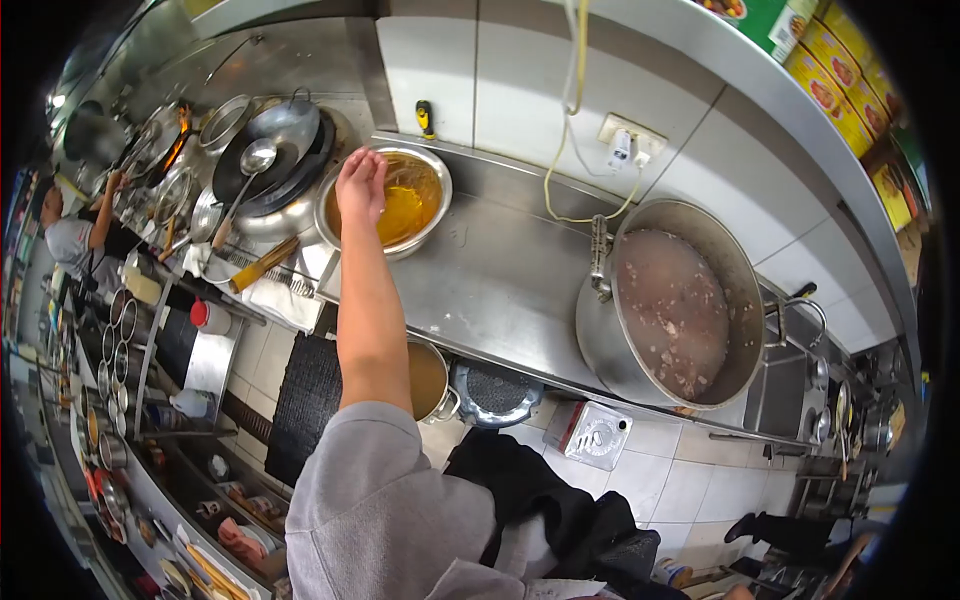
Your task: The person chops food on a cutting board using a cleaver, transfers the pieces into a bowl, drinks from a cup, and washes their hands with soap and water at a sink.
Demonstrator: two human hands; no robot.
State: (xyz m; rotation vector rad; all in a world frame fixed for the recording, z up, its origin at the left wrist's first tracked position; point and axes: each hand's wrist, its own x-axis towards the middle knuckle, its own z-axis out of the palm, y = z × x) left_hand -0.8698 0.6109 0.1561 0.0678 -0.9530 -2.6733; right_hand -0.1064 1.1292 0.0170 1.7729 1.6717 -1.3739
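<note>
My left hand [362, 184] is raised over the left part of a metal bowl [445, 190] of yellow-orange liquid [408, 205]. Its fingers are closed and bunched together; whatever they may hold is too small or hidden to make out. My bare forearm crosses the bowl's near left edge and the counter front. My right hand does not show. The bowl stands at the left end of a steel counter [500, 260], beside a dark wok [285, 150] with a metal ladle [258, 157] in it.
A large pot [590, 335] of cloudy pinkish liquid with pale pieces stands on the counter's right. Below the counter are a pot of brown liquid [428, 378], a dark round lid [495, 390] and a square tin [590, 435]. Another person [75, 235] works at far left.
</note>
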